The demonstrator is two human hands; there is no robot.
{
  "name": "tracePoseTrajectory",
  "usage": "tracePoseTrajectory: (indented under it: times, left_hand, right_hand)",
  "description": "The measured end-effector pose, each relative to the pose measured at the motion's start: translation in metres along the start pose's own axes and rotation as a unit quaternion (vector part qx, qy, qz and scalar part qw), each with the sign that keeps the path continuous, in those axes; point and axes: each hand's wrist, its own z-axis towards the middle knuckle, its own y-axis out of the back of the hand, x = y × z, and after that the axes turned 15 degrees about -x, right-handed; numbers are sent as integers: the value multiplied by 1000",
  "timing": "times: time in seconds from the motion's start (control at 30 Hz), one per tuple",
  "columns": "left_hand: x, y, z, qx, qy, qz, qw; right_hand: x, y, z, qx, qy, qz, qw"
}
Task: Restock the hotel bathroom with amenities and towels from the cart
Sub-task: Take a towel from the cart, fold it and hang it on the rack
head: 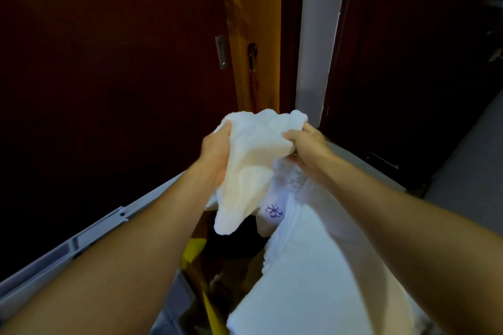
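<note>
Left hand (pixel 217 149) grips the left edge of a small white terry towel (pixel 253 160), fingers wrapped behind the cloth, thumb side toward camera. Right hand (pixel 304 144) pinches the towel's upper right corner, fingers curled into the fabric. Both hold the same piece, raised above the grey-framed housekeeping cart (pixel 89 236).

Key relation: the towel's top edge spans between the two grips, roughly level, and the rest hangs down and toward camera from there. Long axis runs top-to-bottom; the lower end droops free just above the cart contents. Both hands are about equally far out; neither is clearly nearer. My read: towel is crumpled, not squared, so any fold or carry needs the corners sorted first.

Below right: a stack of white folded linen (pixel 313 266) in the cart, one piece with a purple ink mark (pixel 274 210).

Hard to make out:
- the left hand's fingertips, behind the cloth
- dark and yellow items in the cart's middle, too dim to identify
- whether the marked piece belongs to the held towel or the stack
- bathroom not in view; only dark wooden doors (pixel 109 62) and a hanging umbrella (pixel 252 73)
</note>
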Motion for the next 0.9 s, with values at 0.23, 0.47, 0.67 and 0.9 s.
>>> tracePoseTrajectory:
  times: [0.23, 0.47, 0.67, 0.9]
  left_hand:
    - [-14, 2, 21, -106, -35, -43, 993]
    - [1, -3, 20, 20, -90, 158, 983]
    - [22, -11, 20, 177, 50, 140, 973]
    - [44, -18, 34, 110, 34, 286, 951]
  right_hand:
    - [-2, 6, 12, -123, 56, 4, 991]
    - [-9, 0, 9, -58, 47, -135, 988]
    - [-21, -5, -1, 6, 49, -112, 992]
    - [-29, -6, -16, 187, 170, -252, 934]
